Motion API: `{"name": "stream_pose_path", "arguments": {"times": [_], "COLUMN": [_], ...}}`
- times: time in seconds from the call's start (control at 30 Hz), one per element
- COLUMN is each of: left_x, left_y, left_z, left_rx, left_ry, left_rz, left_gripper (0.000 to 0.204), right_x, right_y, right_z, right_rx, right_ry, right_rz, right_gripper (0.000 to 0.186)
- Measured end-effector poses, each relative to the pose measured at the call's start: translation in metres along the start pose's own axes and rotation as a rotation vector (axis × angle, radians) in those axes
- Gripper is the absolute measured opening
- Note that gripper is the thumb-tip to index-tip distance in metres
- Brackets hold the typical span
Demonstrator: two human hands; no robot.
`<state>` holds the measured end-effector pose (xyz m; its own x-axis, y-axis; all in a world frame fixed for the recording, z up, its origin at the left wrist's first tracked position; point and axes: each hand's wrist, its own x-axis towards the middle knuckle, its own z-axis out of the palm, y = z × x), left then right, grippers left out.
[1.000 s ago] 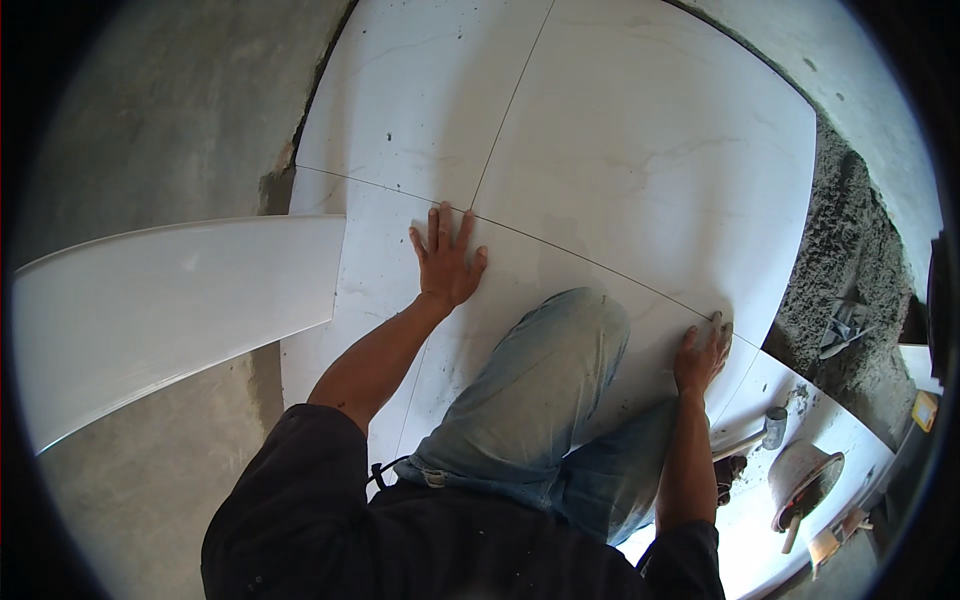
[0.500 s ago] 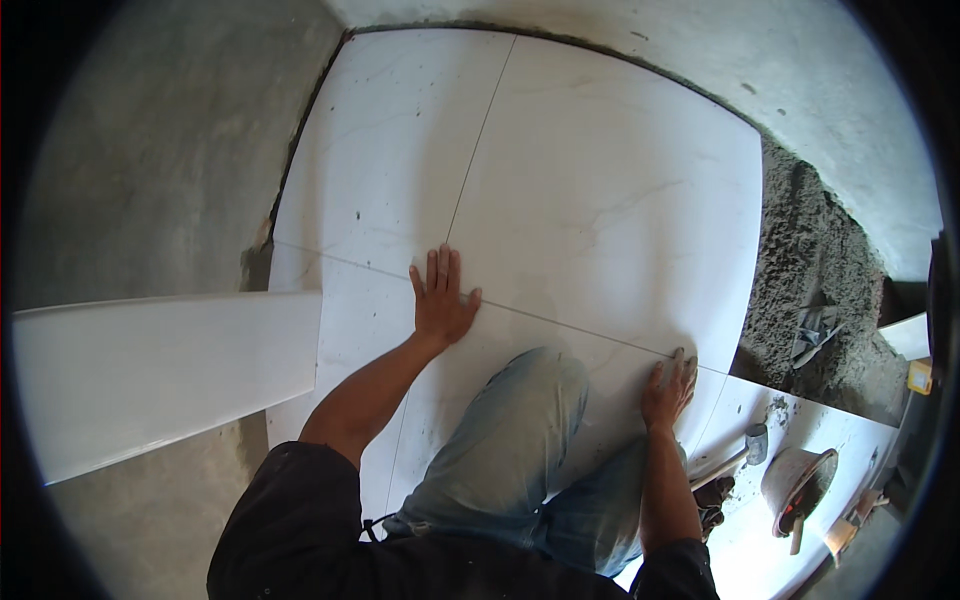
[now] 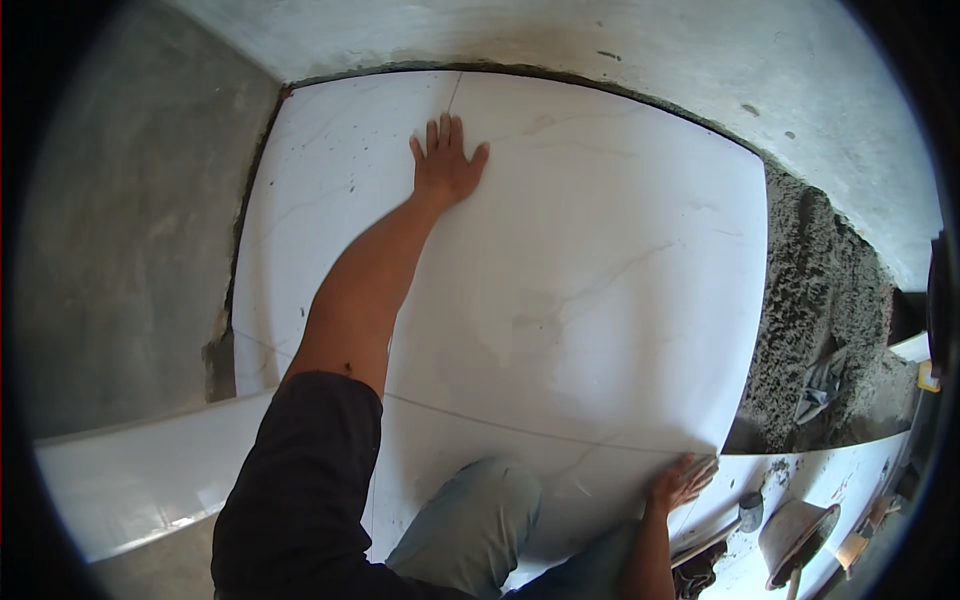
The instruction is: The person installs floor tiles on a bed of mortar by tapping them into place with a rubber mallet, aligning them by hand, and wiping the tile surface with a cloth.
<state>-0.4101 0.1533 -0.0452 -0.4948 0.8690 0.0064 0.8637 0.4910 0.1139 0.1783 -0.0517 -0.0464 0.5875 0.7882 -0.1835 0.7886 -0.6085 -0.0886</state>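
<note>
My left hand [image 3: 447, 165] lies flat with fingers spread near the far end of a large white tile with faint veins [image 3: 600, 250]. Its fingertips reach the joint with the speckled white tile [image 3: 320, 200] on the left. At the near right corner of the large tile rests my right hand [image 3: 682, 483], fingers stretched out over the joint line. Neither hand holds anything. To the right of the large tile is a bed of rough grey mortar [image 3: 800, 290], with a trowel [image 3: 822, 385] lying on it.
Bare grey walls [image 3: 130, 230] bound the far and left sides. A white panel [image 3: 150, 470] juts in from the left. At the lower right are a mallet [image 3: 750, 510], a mortar-stained bucket [image 3: 795, 545] on its side and other tools. My knee [image 3: 480, 510] is on the nearer tiles.
My left hand has slid away from me, from the near joint to the far part of the tile. My right hand stays near the tile's corner. The view has shifted forward.
</note>
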Motion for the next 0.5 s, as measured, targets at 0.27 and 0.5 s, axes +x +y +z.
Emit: {"name": "stream_pose_path", "arguments": {"times": [0.27, 0.5], "left_x": [0.103, 0.081], "left_y": [0.017, 0.012], "left_z": [0.01, 0.017], "left_rx": [0.001, -0.01], "left_ry": [0.04, 0.13], "left_rz": [0.016, 0.093], "left_gripper": [0.082, 0.081], "right_x": [0.064, 0.074], "right_y": [0.086, 0.196], "right_z": [0.027, -0.032], "right_rx": [-0.685, -0.645], "right_ry": [-0.022, 0.761], "right_rz": [0.126, -0.227], "right_gripper": [0.074, 0.059]}}
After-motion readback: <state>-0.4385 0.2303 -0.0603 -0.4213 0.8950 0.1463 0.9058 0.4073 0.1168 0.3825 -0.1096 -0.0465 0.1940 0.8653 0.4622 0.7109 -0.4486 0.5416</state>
